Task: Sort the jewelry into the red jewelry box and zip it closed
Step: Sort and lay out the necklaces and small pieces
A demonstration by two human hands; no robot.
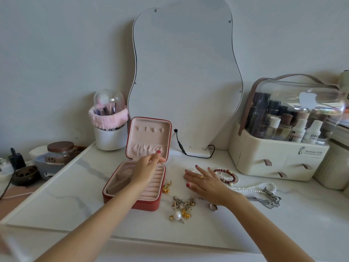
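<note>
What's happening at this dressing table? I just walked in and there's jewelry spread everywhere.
A person is sorting jewelry into a red jewelry box, which stands open on the white table. The left hand reaches over the box's ring rolls, fingers near the hinge. The right hand lies spread on the table among loose pieces. Beaded bracelets, a pearl necklace, gold earrings and a ring are outside the box.
</note>
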